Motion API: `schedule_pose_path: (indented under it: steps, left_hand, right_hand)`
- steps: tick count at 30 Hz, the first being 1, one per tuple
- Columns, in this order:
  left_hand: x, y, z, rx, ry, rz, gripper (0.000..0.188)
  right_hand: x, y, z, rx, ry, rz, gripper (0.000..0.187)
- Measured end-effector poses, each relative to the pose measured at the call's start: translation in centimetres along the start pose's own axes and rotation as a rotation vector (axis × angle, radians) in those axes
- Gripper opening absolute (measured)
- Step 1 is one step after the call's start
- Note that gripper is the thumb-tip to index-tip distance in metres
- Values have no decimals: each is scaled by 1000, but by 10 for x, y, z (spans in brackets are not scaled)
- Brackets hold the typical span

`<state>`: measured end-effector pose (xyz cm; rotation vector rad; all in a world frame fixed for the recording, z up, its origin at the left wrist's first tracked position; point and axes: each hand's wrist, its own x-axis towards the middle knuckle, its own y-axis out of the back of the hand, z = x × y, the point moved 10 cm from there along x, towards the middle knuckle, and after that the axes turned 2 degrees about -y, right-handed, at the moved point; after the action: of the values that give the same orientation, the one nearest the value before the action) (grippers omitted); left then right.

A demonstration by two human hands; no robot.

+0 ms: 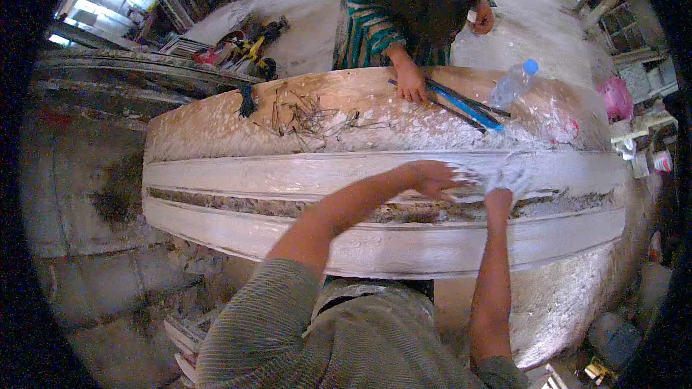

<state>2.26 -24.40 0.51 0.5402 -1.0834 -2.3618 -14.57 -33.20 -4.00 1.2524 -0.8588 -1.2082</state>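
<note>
A long white plaster moulding with a rough brown groove lies along the worktable. My left hand rests flat on the wet white plaster near the groove, fingers spread and smeared. Just to its right, my right hand is coated in white plaster and presses on the same patch; its fingers are hidden under the coating. The two hands are almost touching.
Across the table a person's hand rests on blue and dark flat strips. A plastic bottle lies nearby, loose dark fibres sit at mid-table, and a pink bag is at the right. Power tools are on the floor.
</note>
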Motion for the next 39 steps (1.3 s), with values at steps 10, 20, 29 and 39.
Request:
schedule_pose_path:
  steps: [10,20,29,39]
  left_hand:
    - [-435,-47,-51,-53,409,-249,82]
    - [-580,-36,-72,148,423,-9,92]
    - [-473,-37,-70,147,247,-91,95]
    - [-226,17,-41,-211,189,232,95]
  right_hand:
    - [-160,91,-328,540,132,72,84]
    - [-180,34,-398,228,433,-202,69]
    - [-220,91,-461,426,489,173,80]
    - [-99,64,-182,282,77,252,80]
